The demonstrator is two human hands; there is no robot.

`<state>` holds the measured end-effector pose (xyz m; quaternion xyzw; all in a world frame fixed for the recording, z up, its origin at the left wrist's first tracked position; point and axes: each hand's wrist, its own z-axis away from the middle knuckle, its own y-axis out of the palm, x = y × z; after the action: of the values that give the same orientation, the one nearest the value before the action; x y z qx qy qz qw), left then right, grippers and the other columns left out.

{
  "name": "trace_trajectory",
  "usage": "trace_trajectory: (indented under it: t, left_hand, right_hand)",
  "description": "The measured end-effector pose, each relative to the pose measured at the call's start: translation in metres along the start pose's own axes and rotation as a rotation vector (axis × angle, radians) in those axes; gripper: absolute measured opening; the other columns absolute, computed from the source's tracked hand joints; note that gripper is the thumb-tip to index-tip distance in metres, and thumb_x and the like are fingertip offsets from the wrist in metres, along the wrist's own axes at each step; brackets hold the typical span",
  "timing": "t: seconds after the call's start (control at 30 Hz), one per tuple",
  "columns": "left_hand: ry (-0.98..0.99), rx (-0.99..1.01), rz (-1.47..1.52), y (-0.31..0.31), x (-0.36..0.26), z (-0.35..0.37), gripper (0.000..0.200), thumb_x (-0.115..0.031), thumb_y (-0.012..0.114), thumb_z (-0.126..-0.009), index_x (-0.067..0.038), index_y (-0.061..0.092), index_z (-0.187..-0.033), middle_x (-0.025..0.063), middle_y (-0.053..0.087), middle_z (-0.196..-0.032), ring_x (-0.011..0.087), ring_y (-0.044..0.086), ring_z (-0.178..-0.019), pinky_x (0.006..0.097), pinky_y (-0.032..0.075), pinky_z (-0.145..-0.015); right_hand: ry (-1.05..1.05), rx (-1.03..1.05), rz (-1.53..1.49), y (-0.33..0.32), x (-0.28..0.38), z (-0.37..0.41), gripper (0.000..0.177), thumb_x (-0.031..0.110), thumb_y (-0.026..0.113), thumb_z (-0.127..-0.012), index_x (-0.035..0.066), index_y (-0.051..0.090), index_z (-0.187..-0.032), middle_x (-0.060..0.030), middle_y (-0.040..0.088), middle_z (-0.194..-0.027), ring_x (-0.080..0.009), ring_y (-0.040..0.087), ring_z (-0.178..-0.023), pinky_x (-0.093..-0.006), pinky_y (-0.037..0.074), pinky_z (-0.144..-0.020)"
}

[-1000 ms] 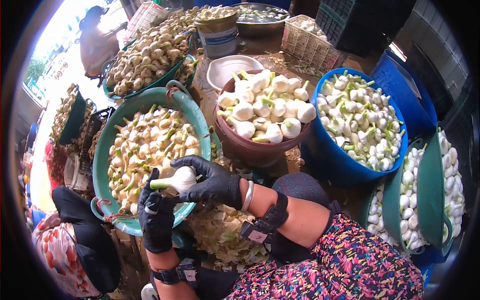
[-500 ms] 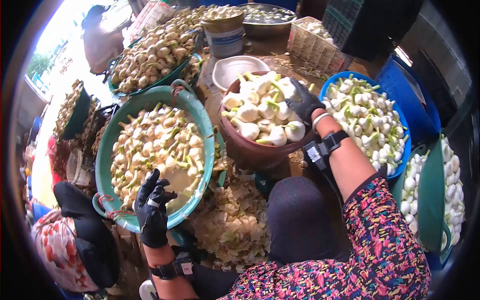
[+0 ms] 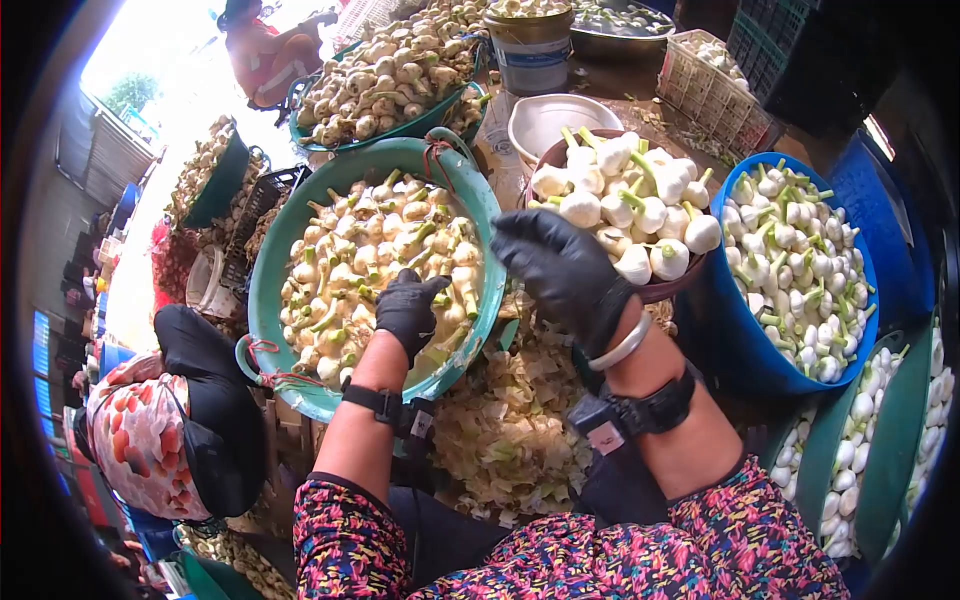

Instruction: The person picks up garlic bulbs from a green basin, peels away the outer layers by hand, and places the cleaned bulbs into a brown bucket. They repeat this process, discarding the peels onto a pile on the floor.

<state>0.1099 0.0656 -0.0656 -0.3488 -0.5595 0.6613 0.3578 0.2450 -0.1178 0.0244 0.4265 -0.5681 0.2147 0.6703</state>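
Note:
My left hand [image 3: 408,312], in a black glove, reaches into the green tub [image 3: 262,290] of unpeeled garlic bulbs [image 3: 345,262] standing in cloudy water. Its fingers bend down at the bulbs, and what they hold, if anything, is hidden. My right hand [image 3: 565,275], also black-gloved, hovers between that tub and the brown bucket [image 3: 690,286]. Its fingers curl toward the tub, and their grip cannot be made out. Clean white garlic bulbs [image 3: 640,205] with green stems are heaped in the brown bucket.
A blue tub [image 3: 868,340] of white garlic stands at the right. Peelings [image 3: 515,430] lie piled below my hands. A white basin [image 3: 560,112] sits behind the bucket. A co-worker in a patterned garment [image 3: 140,440] is at the left; another person [image 3: 270,55] crouches farther back.
My left hand has moved up and inward over the garlic in the green tub. My right hand has left the brown bucket's bulbs and come left toward the tub. The view has shifted.

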Motion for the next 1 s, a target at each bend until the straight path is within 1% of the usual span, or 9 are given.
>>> trace_trajectory:
  t: [0.17,0.27,0.37,0.53,0.57,0.67,0.73,0.87,1.0]
  left_hand:
    - [-0.062,-0.009,0.089,0.022,0.02,-0.013,0.035,-0.018,0.068,-0.07,-0.029,0.065,-0.103,0.0119,0.055,-0.105,0.0285,0.055,-0.099,0.0413,0.045,-0.082]
    - [-0.089,-0.361,0.769,0.039,0.052,-0.001,0.018,-0.011,0.063,-0.08,-0.008,0.063,-0.097,0.008,0.06,-0.087,0.0207,0.059,-0.079,0.0311,0.048,-0.072]
    - [-0.341,-0.27,1.655,-0.011,0.034,0.041,0.019,-0.002,0.058,-0.082,0.001,0.061,-0.1,0.0066,0.063,-0.08,0.0205,0.061,-0.071,0.0312,0.05,-0.067]
    - [0.231,-0.58,0.415,-0.043,-0.002,0.092,0.027,-0.002,0.064,-0.074,0.0,0.061,-0.101,0.0168,0.064,-0.092,0.0325,0.062,-0.08,0.0354,0.05,-0.07]
    - [-0.006,-0.486,1.076,-0.042,-0.018,0.1,0.025,-0.007,0.054,-0.087,0.0,0.059,-0.11,0.01,0.062,-0.096,0.0186,0.062,-0.084,0.034,0.051,-0.075]
    - [0.118,-0.583,0.83,-0.033,-0.009,0.097,0.024,-0.015,0.056,-0.087,-0.002,0.06,-0.107,0.0055,0.062,-0.093,0.015,0.06,-0.08,0.0322,0.05,-0.073]
    - [-0.207,-0.35,1.977,-0.021,-0.009,0.095,0.025,-0.02,0.057,-0.088,-0.003,0.061,-0.106,0.0023,0.061,-0.087,0.0105,0.056,-0.073,0.0267,0.046,-0.067]
    - [-0.287,-0.346,1.703,-0.036,-0.02,0.095,0.024,-0.024,0.059,-0.086,-0.005,0.06,-0.101,0.0015,0.06,-0.081,0.0087,0.059,-0.074,0.0245,0.048,-0.063]
    - [-0.376,-0.267,1.82,-0.037,-0.014,0.099,0.02,-0.01,0.058,-0.083,0.0,0.058,-0.101,0.0077,0.062,-0.09,0.0161,0.062,-0.079,0.0291,0.052,-0.067]
  right_hand:
    - [0.17,0.022,0.187,0.006,-0.05,0.007,0.03,0.017,0.069,-0.079,-0.002,0.059,-0.1,-0.0072,0.063,-0.087,-0.0084,0.057,-0.078,-0.0231,0.048,-0.071]
    - [0.15,0.09,0.164,0.005,-0.052,0.002,0.037,0.02,0.071,-0.077,-0.003,0.057,-0.104,-0.0081,0.063,-0.088,-0.0099,0.057,-0.078,-0.0237,0.048,-0.07]
    - [0.275,0.115,0.084,0.02,-0.061,0.003,0.048,0.021,0.072,-0.076,-0.001,0.052,-0.113,-0.0111,0.061,-0.096,-0.0127,0.058,-0.081,-0.0247,0.048,-0.071]
    - [0.495,0.225,-0.157,0.048,-0.068,0.017,0.065,0.011,0.072,-0.075,0.006,0.04,-0.132,-0.0165,0.052,-0.116,-0.0168,0.056,-0.098,-0.0286,0.049,-0.079]
    - [0.397,0.261,-0.19,0.047,-0.075,0.016,0.066,0.011,0.073,-0.073,0.006,0.042,-0.131,-0.0161,0.051,-0.117,-0.0176,0.055,-0.101,-0.0295,0.049,-0.08]
    - [0.045,0.259,0.055,0.048,-0.076,0.017,0.065,0.011,0.074,-0.068,0.005,0.045,-0.126,-0.0149,0.052,-0.116,-0.0218,0.055,-0.103,-0.0322,0.047,-0.085]
    - [-0.311,0.185,0.386,0.052,-0.065,0.022,0.061,0.008,0.072,-0.062,0.001,0.05,-0.119,-0.0153,0.055,-0.11,-0.0257,0.057,-0.1,-0.0338,0.046,-0.088]
    - [-0.361,0.176,0.388,0.055,-0.071,0.023,0.061,0.009,0.074,-0.063,0.001,0.05,-0.119,-0.0144,0.055,-0.111,-0.0233,0.057,-0.101,-0.0329,0.046,-0.088]
    - [0.055,0.185,-0.041,0.052,-0.077,0.02,0.058,0.005,0.075,-0.067,0.001,0.049,-0.119,-0.0101,0.056,-0.11,-0.0174,0.059,-0.096,-0.0291,0.05,-0.082]
